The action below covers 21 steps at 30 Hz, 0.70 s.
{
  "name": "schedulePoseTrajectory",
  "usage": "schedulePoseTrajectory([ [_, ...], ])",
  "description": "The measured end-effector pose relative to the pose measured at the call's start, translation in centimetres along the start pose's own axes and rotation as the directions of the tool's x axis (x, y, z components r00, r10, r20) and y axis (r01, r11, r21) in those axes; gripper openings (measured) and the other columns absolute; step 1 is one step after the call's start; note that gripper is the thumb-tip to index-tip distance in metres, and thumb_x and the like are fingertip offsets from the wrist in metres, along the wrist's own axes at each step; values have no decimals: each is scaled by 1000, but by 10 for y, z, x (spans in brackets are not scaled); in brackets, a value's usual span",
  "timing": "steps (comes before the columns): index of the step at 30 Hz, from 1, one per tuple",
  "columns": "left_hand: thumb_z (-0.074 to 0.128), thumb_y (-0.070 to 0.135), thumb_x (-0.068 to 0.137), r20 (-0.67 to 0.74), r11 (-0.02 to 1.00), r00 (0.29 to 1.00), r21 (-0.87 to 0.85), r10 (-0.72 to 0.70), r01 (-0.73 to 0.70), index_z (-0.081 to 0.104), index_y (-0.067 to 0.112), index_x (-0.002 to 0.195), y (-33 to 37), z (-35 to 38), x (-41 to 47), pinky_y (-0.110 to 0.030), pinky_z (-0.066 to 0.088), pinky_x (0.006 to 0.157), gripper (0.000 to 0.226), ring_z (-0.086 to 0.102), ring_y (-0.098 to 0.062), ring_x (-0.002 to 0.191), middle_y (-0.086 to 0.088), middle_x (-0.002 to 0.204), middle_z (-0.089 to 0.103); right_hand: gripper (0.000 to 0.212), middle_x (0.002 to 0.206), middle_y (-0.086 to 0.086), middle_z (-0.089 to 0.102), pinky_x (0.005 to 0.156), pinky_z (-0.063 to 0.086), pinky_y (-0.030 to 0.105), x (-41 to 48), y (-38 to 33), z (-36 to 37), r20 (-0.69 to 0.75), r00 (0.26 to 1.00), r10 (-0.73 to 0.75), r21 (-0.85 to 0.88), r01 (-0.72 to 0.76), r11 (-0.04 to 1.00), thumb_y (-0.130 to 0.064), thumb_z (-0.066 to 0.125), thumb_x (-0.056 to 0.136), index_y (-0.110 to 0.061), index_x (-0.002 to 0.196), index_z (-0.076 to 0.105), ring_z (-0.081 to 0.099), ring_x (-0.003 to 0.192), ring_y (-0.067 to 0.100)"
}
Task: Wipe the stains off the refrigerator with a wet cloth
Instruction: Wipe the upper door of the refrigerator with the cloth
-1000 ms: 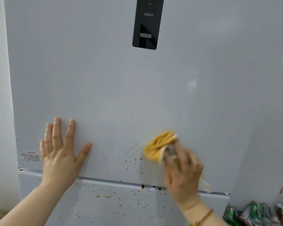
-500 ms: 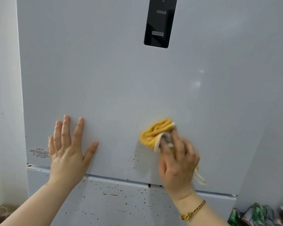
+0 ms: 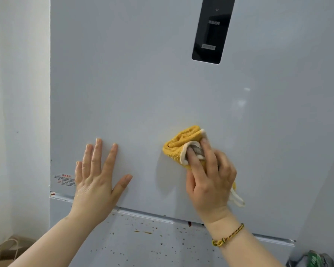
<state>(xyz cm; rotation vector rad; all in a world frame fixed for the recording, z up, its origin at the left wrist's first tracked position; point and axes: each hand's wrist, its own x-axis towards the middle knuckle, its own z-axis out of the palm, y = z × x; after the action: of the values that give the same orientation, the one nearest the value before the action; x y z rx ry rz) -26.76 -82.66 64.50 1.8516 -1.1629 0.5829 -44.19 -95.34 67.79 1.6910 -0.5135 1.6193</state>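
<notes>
Head view, facing the front of a pale grey refrigerator [image 3: 143,83]. A black control panel [image 3: 212,29] is set into the upper door at upper right of the frame.

Left hand [image 3: 96,180]: flat on the upper door at lower left of centre, fingers straight and spread, holding nothing. A small printed label [image 3: 65,180] sits just left of it, near the door's lower corner.

Right hand [image 3: 210,180]: right of centre, fingers curled over a bunched yellow cloth [image 3: 178,146] and pressing it against the upper door. The cloth has a pale edging; a loose end hangs out below the palm. A beaded bracelet [image 3: 228,237] is on this wrist.

Stains [image 3: 143,232]: brown specks and short smears scattered over the lower door, below the seam between the two doors. A dark red spot [image 3: 190,224] sits on the seam beside the right wrist.

Surroundings: white wall [image 3: 17,93] at left; a brown paper bag [image 3: 6,249] in the lower left corner; green and grey items [image 3: 314,259] in the lower right corner, possibly cans, too blurred to confirm.
</notes>
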Motion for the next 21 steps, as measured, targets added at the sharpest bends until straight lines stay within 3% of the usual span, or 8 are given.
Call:
schedulePoseTrajectory([
  [4, 0, 81, 73, -7, 998, 1000, -47, 28, -29, 8, 27, 138, -5, -6, -1, -39, 3, 109, 85, -9, -10, 136, 7, 145, -1, 28, 127, 1, 43, 81, 33, 37, -51, -32, -3, 127, 978, -166, 41, 162, 986, -37, 41, 91, -27, 116, 50, 44, 103, 24],
  [6, 2, 79, 76, -9, 998, 999, -42, 45, -46, 14, 26, 139, -12, -9, -4, -37, 2, 109, 83, -5, -12, 136, 5, 146, 4, 31, 127, -2, 44, 79, 34, 35, -67, -36, -5, 167, 932, -321, 82, 311, 947, -32, 51, 85, -29, 116, 50, 45, 102, 22],
  [9, 4, 77, 78, -46, 999, 999, -33, -7, 5, 19, 24, 141, -29, -16, -7, -40, 4, 109, 84, -1, -16, 136, 2, 147, 7, 25, 127, -3, 44, 77, 34, 35, -50, -24, -4, 152, 878, -454, 106, 442, 891, -21, 40, 94, -28, 116, 51, 45, 99, 22],
  [11, 0, 82, 71, -49, 995, 995, -44, -89, 87, 11, 27, 140, -42, -23, -7, -35, -1, 111, 89, -3, -15, 138, 7, 147, 1, 25, 126, -1, 45, 76, 34, 36, -20, -16, -1, 93, 918, -385, 73, 379, 922, -21, 41, 93, -27, 115, 51, 44, 96, 23],
  [13, 4, 82, 68, -29, 988, 989, -47, -146, 144, 9, 29, 141, -53, -28, -6, -33, -3, 112, 91, -2, -16, 141, 5, 151, 1, 25, 125, 2, 45, 76, 33, 37, 10, -13, 4, 19, 983, -180, 40, 179, 983, -23, 44, 91, -25, 115, 52, 44, 96, 25],
  [16, 11, 76, 68, 4, 990, 990, -38, -139, 139, 4, 28, 139, -62, -30, -5, -34, 0, 113, 85, 0, -15, 141, 3, 152, 3, 24, 127, 5, 43, 77, 33, 37, 17, -30, 11, -45, 998, 41, 18, -40, 999, -22, 43, 92, -23, 115, 52, 44, 98, 27],
  [18, 9, 80, 68, 10, 992, 993, -45, -120, 121, 0, 28, 136, -66, -29, -4, -29, -1, 112, 85, -1, -11, 140, 6, 151, 2, 25, 127, 6, 43, 77, 33, 36, -9, -52, 14, -20, 999, 30, 26, -30, 999, -22, 37, 95, -23, 115, 51, 44, 98, 28],
  [21, -8, 88, 59, 16, 992, 994, -69, -105, 106, -6, 30, 134, -68, -30, -3, -19, -7, 106, 96, -13, 5, 131, 15, 144, -9, 28, 124, 2, 45, 76, 33, 37, -66, -83, 12, 124, 965, -230, 105, 218, 970, -20, 30, 98, -25, 115, 51, 44, 96, 25],
])
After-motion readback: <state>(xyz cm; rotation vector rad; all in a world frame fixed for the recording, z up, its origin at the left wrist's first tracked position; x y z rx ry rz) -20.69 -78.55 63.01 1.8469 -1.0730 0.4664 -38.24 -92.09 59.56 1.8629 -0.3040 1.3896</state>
